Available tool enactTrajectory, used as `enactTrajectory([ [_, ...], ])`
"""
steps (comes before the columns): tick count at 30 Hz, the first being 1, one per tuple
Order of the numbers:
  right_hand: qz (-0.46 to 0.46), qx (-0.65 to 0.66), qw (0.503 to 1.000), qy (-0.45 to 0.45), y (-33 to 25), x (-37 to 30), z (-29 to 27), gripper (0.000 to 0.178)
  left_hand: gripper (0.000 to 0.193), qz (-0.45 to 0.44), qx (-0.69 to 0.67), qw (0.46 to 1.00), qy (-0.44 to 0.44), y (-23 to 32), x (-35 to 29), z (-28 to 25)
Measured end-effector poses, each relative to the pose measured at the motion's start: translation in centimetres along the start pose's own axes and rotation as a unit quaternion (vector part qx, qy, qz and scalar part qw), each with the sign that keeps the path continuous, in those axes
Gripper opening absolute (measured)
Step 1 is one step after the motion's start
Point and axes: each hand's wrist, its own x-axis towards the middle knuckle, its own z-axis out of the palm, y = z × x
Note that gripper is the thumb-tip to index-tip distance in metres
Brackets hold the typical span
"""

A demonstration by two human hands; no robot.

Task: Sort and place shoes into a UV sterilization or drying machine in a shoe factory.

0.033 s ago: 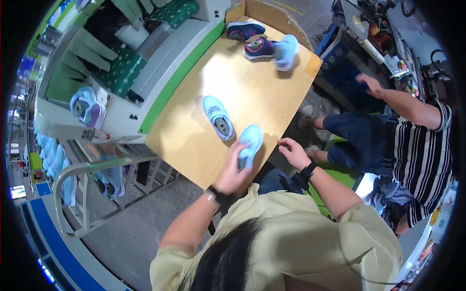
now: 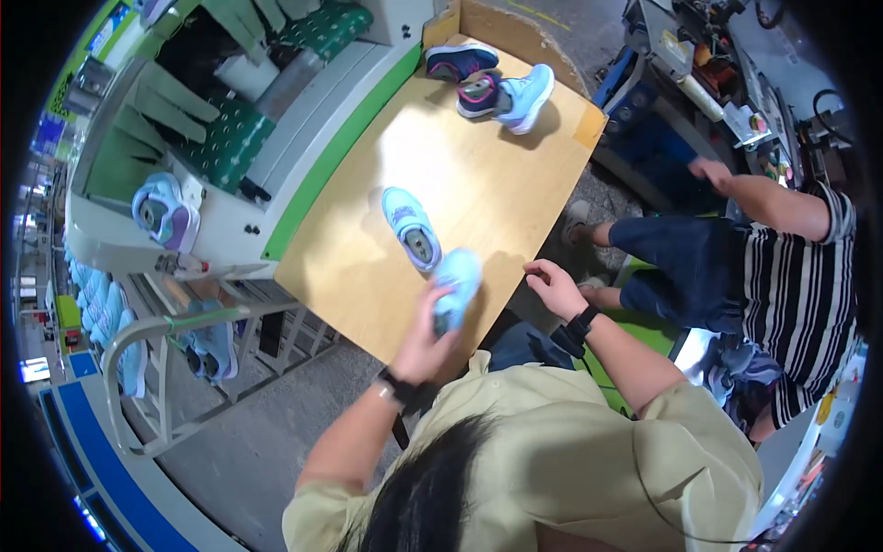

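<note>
My left hand (image 2: 423,342) is closed around the heel end of a light blue shoe (image 2: 458,278), slightly blurred, over the near part of the wooden table. Just beyond it, a matching light blue shoe (image 2: 408,226) rests on the tabletop with its opening toward me. My right hand (image 2: 556,291) is at the table's right edge, fingers apart and loosely bent, holding nothing. At the far end, another light blue shoe (image 2: 528,97) leans against a navy and pink shoe (image 2: 477,95). Behind these is a second navy shoe (image 2: 462,62).
The wooden table (image 2: 354,276) adjoins a white and green machine (image 2: 317,175) with hanging strips. A light blue shoe (image 2: 166,211) sits on its left ledge. Racks (image 2: 175,368) with several shoes stand at left. A person in a striped shirt (image 2: 796,294) is at the right.
My left hand has brought its shoe a little left and nearer to me. The far light blue shoe, blurred before, has shifted left against the navy shoe. My right hand has hardly moved.
</note>
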Motion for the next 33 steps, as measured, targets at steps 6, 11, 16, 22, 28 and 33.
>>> enactTrajectory([
  [6, -0.060, -0.059, 0.993, 0.086, -5.5, 8.0, -1.2, 0.035, 0.066, -0.091, 0.095, 0.984, 0.118, 1.8, -3.8, -5.2],
  [11, -0.219, -0.202, 0.923, 0.244, -10.1, 19.7, -6.7, 0.045, 0.068, -0.176, -0.081, 0.980, 0.038, 4.4, -3.2, -10.6],
  [16, -0.014, -0.122, 0.961, 0.246, -9.3, 29.5, -8.2, 0.054, 0.064, -0.131, 0.187, 0.943, 0.243, 1.2, 1.9, -14.1],
  [22, -0.188, -0.165, 0.966, -0.058, -9.4, 23.7, -0.5, 0.074, 0.069, -0.222, 0.148, 0.926, 0.269, -7.4, 5.4, -11.8],
  [28, -0.449, -0.123, 0.885, 0.017, -34.6, 29.3, -3.1, 0.025, 0.065, -0.247, 0.441, 0.849, 0.152, -1.7, 10.5, -6.5],
  [33, -0.678, -0.003, 0.722, 0.134, -60.9, 34.4, -1.3, 0.057, 0.062, -0.300, 0.410, 0.829, 0.234, -3.6, 6.6, -5.8],
])
